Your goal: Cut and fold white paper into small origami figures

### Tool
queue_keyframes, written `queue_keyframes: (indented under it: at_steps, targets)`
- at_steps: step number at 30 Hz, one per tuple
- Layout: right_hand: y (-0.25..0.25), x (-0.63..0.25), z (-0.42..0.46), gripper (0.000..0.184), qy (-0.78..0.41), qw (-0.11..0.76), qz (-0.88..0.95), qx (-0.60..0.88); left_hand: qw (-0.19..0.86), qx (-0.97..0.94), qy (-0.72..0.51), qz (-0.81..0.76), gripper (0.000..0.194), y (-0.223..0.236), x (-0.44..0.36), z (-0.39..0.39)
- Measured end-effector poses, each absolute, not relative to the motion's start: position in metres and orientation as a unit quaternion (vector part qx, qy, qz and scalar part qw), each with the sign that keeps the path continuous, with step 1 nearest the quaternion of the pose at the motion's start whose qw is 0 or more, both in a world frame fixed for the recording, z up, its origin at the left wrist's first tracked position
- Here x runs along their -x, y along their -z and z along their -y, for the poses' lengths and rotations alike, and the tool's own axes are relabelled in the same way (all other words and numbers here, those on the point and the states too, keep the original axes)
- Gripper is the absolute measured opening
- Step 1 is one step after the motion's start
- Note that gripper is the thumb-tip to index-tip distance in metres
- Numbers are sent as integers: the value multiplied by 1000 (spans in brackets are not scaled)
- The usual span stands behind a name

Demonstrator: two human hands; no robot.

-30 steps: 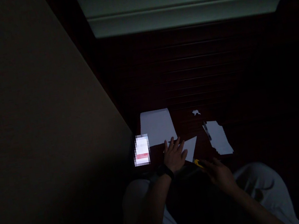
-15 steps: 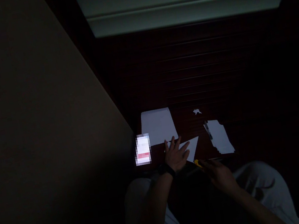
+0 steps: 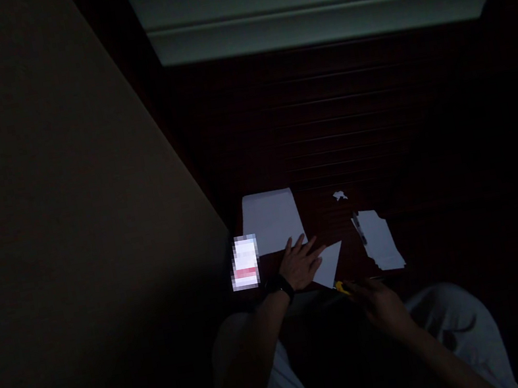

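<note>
My left hand (image 3: 300, 267), with a dark watch (image 3: 285, 286) on its wrist, lies flat with spread fingers over the left part of a folded-looking white piece of paper (image 3: 330, 266). The paper's pointed corner sticks out to the right of the fingers. Closed around a yellow utility knife (image 3: 342, 288), my right hand (image 3: 381, 303) is at the table's near edge. The knife's front end is beside the paper's lower corner; in the dimness I cannot tell whether the blade touches it.
A larger white sheet (image 3: 271, 218) lies behind my left hand. A lit phone (image 3: 245, 263), its screen blurred, overlaps the sheet's left side. At right is a stack of white papers (image 3: 381, 240) with a dark pen (image 3: 359, 228) along its edge. A crumpled scrap (image 3: 339, 195) lies farther back.
My left hand has slid slightly left on the paper, uncovering more of it. The knife's front end has shifted slightly left and down, still in my right hand.
</note>
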State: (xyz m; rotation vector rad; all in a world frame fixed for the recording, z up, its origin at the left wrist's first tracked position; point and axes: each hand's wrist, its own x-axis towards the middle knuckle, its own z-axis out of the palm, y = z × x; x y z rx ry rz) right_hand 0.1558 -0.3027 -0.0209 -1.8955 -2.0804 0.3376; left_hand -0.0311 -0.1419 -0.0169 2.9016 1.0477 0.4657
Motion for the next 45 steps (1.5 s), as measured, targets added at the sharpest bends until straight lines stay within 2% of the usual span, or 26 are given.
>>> queue_keyframes:
  at_steps: [21, 35, 41, 45]
  targets:
    - [29, -146, 321, 42, -97, 144, 695, 698, 12, -919, -157, -360, 41, 22, 31, 145]
    - [31, -136, 330, 58, -87, 156, 680, 711, 20, -922, -153, -356, 41, 21, 31, 145]
    - [34, -128, 334, 52, -101, 178, 684, 701, 21, -922, -149, -357, 41, 20, 31, 145]
    - [29, -131, 350, 43, -152, 190, 715, 656, 23, -923, -147, -356, 41, 20, 31, 144]
